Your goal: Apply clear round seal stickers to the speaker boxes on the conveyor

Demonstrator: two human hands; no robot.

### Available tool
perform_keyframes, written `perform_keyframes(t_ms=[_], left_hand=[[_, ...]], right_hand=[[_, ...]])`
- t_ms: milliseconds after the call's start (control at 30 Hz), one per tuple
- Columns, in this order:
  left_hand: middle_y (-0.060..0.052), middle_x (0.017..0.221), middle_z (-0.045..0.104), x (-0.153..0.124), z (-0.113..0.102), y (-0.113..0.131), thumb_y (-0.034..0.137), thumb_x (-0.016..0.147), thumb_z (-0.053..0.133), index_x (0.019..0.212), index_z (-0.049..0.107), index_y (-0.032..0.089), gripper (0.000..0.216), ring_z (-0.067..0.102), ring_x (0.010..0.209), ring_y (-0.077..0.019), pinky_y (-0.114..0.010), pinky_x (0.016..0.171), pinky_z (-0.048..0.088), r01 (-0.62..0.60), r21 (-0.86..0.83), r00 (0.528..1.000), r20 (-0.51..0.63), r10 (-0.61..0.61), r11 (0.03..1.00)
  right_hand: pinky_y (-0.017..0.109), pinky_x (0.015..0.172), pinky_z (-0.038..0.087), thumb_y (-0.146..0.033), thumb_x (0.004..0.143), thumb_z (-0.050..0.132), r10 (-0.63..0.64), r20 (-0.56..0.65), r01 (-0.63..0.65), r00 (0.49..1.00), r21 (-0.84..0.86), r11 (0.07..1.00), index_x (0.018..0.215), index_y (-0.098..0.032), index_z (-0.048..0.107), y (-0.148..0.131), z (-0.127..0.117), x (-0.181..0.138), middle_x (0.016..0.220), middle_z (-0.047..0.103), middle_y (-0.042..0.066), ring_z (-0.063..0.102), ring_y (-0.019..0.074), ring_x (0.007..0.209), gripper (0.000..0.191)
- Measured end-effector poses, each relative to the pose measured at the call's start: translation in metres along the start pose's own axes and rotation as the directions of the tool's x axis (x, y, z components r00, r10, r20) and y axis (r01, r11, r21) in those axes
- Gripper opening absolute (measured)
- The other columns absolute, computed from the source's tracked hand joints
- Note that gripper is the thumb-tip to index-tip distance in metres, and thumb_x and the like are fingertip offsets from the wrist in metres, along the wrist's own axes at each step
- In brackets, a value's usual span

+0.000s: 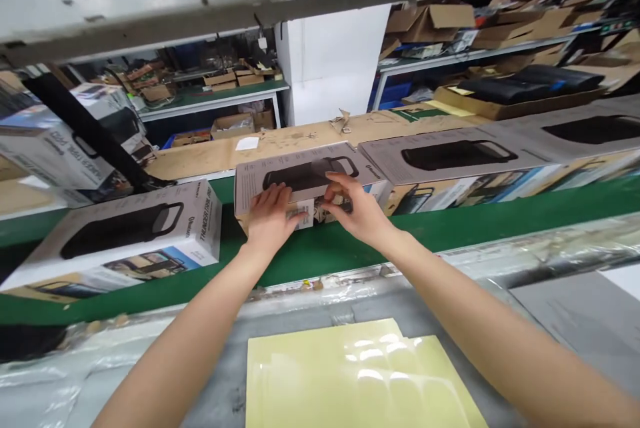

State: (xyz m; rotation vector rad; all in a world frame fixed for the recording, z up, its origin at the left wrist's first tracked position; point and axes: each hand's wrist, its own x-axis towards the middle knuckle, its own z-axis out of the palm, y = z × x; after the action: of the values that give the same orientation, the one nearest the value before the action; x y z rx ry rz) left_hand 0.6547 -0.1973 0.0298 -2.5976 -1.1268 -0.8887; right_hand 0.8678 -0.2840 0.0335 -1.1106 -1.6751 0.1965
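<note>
head view: the middle speaker box (306, 177) lies on the green belt (300, 256), the left hand (269, 213) spread over its near edge, beside a white label (304, 212). the right hand (359, 213) curls at its front; whether it pinches anything, i cannot tell. yellow sheets (320, 381) lie nearer.

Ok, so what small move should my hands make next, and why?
Perhaps smooth the white printed patch on the grey cardboard box with the right hand: its fingers are curled close beside the patch, while the left hand rests over that box's near edge, seemingly steadying it.
</note>
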Motion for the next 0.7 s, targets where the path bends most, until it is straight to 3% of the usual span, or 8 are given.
perform_keyframes(t_ms=[100,300,467,600,700], left_hand=[[-0.015,0.138,0.070,0.001,0.000,0.003,0.044,0.089,0.078,0.125,0.072,0.019,0.045,0.064,0.130,-0.0370,-0.048,0.102,0.050,0.012,0.025,1.000,-0.007,-0.012,1.000],[-0.015,0.132,0.073,0.002,0.002,0.003,0.043,0.093,0.074,0.123,0.075,0.021,0.037,0.066,0.126,-0.0366,-0.048,0.101,0.051,0.035,0.050,0.999,-0.007,-0.035,0.998],[-0.014,0.132,0.073,-0.001,0.002,-0.001,0.044,0.092,0.074,0.122,0.075,0.022,0.037,0.065,0.128,-0.0349,-0.047,0.102,0.051,0.051,0.044,0.999,-0.019,-0.050,0.998],[-0.012,0.135,0.072,-0.003,0.003,-0.004,0.044,0.092,0.074,0.123,0.075,0.024,0.037,0.065,0.129,-0.0338,-0.046,0.102,0.051,0.056,0.048,0.998,-0.014,-0.055,0.997],[-0.011,0.136,0.071,-0.004,0.002,-0.007,0.043,0.092,0.074,0.123,0.075,0.025,0.036,0.064,0.130,-0.0331,-0.046,0.103,0.051,0.059,0.041,0.998,-0.014,-0.058,0.997]], right_hand=[[0.040,0.090,0.059,-0.017,0.097,0.055,-0.075,0.082,0.083,0.994,-0.098,0.992,0.147,-0.032,0.042,0.005,0.008,0.014,0.101,0.066,0.004,0.070,0.0228,0.096,0.054],[0.042,0.089,0.062,-0.014,0.100,0.046,-0.185,0.171,0.221,0.968,-0.221,0.950,0.153,-0.035,0.037,0.015,0.020,0.024,0.106,0.066,0.007,0.071,0.0259,0.102,0.058],[0.045,0.094,0.062,-0.011,0.102,0.044,-0.258,0.168,0.295,0.952,-0.263,0.919,0.158,-0.039,0.031,0.021,0.027,0.027,0.127,0.062,0.010,0.066,0.0291,0.121,0.064],[0.051,0.106,0.056,-0.015,0.099,0.054,-0.225,0.152,0.259,0.962,-0.260,0.930,0.162,-0.040,0.025,0.028,0.022,0.024,0.151,0.049,0.012,0.057,0.0326,0.135,0.074],[0.057,0.109,0.052,-0.020,0.093,0.067,-0.130,0.162,0.170,0.978,-0.268,0.948,0.163,-0.039,0.025,0.031,0.018,0.024,0.150,0.049,0.012,0.056,0.0366,0.134,0.084]])
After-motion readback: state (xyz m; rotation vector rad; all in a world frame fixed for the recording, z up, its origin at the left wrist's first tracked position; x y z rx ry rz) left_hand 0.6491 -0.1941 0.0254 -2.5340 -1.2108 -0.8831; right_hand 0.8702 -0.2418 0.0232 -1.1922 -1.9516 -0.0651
